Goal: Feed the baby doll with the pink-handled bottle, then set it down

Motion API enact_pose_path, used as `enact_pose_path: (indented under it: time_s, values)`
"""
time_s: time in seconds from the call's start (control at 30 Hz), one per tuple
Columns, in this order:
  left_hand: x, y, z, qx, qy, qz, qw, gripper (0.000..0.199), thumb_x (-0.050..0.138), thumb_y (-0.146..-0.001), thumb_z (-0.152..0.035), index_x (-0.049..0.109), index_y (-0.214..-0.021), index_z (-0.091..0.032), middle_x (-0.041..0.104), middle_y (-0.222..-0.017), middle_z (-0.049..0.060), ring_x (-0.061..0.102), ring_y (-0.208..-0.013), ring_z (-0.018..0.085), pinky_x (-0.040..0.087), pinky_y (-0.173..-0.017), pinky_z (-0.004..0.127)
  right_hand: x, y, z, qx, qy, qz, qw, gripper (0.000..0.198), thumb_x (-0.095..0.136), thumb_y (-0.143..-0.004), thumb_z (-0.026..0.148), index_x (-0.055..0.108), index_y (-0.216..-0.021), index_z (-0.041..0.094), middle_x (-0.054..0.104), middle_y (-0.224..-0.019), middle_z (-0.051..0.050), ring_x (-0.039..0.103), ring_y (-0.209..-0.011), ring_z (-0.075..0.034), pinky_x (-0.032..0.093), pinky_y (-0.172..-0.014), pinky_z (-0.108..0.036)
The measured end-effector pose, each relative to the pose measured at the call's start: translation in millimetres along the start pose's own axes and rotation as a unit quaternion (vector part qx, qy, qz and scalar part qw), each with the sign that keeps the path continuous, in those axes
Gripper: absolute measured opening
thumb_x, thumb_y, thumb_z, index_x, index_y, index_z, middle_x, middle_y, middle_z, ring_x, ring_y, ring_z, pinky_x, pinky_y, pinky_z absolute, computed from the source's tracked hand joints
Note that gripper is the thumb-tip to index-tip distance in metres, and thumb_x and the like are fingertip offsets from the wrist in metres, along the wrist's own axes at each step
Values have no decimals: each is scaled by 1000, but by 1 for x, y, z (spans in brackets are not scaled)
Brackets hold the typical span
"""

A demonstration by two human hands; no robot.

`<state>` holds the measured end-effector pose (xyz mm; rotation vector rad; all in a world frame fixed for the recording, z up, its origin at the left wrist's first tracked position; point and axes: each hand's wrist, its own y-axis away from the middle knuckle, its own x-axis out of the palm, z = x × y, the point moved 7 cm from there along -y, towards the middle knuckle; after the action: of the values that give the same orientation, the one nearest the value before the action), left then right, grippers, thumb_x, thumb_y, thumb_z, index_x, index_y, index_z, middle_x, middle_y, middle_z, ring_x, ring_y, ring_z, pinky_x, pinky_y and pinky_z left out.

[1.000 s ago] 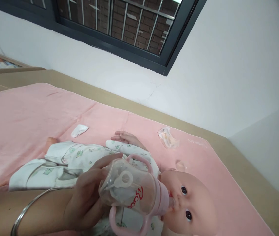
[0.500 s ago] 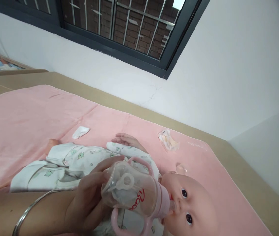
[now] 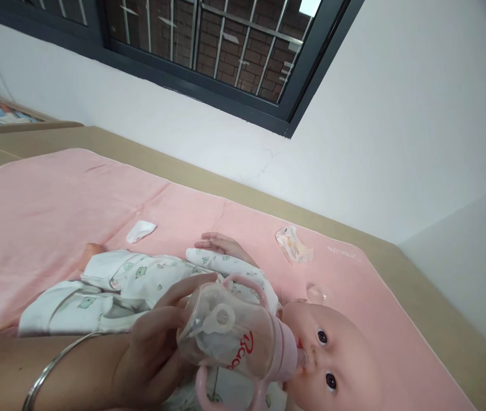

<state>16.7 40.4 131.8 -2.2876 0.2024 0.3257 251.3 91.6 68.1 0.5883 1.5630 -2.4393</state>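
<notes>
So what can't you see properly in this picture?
Head view:
- The hand holding the bottle: its arm is cut off by the left and bottom edges, so which hand it is stays unsure; the other hand is out of view.
- The bottle's teat: hidden at the doll's mouth.
- The doll's chest: covered by hand and bottle.
- The small wrapper on the pink sheet: too small to read.

Clear glossy plastic bottle [image 3: 230,337]; seemingly cloth blanket [image 3: 55,205]
</notes>
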Motion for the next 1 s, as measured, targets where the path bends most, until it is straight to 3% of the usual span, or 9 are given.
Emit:
enact_pose_path:
  time_s: [0.13, 0.2, 0.4, 0.5, 0.6, 0.77, 0.87, 0.93, 1.0]
  values:
    - [-2, 9, 3, 5, -119, 91, 989, 74, 66, -83, -11, 42, -152, -23, 67, -143, 17, 69, -127, 33, 63, -98, 40, -2, -9, 6, -16, 22, 2, 1000, 58, 55, -67, 79, 80, -97, 36, 72, -96, -3, 71, -114, -27, 62, -73, -40]
    - [-3, 13, 4, 18, -137, 102, 985, 74, 66, -83, -10, 40, -152, -16, 64, -146, 20, 69, -129, 31, 61, -102, 37, 1, -10, 7, -4, 21, 26, 999, 59, 55, -66, 79, 81, -96, 35, 72, -97, -4, 70, -116, -28, 61, -74, -41]
    - [0, 16, 6, 35, -150, 103, 983, 69, 65, -86, -12, 41, -151, -9, 57, -153, 22, 59, -142, 27, 52, -114, 30, 9, -2, -10, 124, 73, 74, 987, 50, 59, -64, 73, 82, -86, 34, 72, -87, -5, 70, -115, -33, 59, -67, -41]
    - [1, 13, 6, 45, -150, 111, 981, 70, 65, -85, -12, 41, -151, -11, 59, -151, 20, 59, -141, 26, 54, -112, 29, 13, 10, -16, 144, 111, 120, 976, 34, 71, -57, 63, 80, -78, 37, 70, -79, -4, 72, -109, -35, 59, -61, -41]
    - [0, 13, 8, 42, -122, 95, 987, 74, 66, -85, -11, 38, -154, -12, 61, -150, 18, 65, -134, 24, 55, -111, 27, 15, 19, -18, 156, 136, 146, 967, 29, 69, -62, 63, 77, -65, 35, 67, -71, -7, 72, -108, -38, 56, -57, -41]
    - [-3, 19, 12, 20, -46, 44, 998, 82, 70, -82, -8, 37, -157, -20, 56, -157, 10, 63, -137, 25, 54, -112, 28, 20, 0, -13, 179, 99, 140, 969, 29, 69, -61, 59, 78, -69, 32, 72, -79, -5, 72, -111, -32, 58, -63, -38]
    - [1, 16, 13, -2, 0, 46, 999, 81, 73, -82, -9, 42, -155, -27, 61, -154, 11, 63, -137, 32, 59, -108, 37, 22, -19, -6, 176, 38, 117, 977, 44, 58, -68, 68, 79, -70, 29, 72, -82, -4, 71, -114, -30, 57, -66, -36]
    - [4, 12, 13, -9, 47, 26, 999, 77, 78, -83, -18, 47, -152, -32, 64, -151, 12, 59, -140, 38, 59, -108, 46, 27, -23, -4, 178, 19, 159, 971, 49, 54, -71, 70, 79, -70, 28, 71, -83, -5, 71, -113, -29, 57, -67, -37]
    - [7, 11, 17, -21, 94, -7, 995, 75, 81, -84, -30, 48, -151, -35, 65, -150, 11, 54, -144, 42, 56, -111, 53, 31, -20, -7, 189, 32, 216, 957, 42, 59, -71, 66, 77, -66, 28, 71, -81, -6, 72, -110, -30, 58, -67, -39]
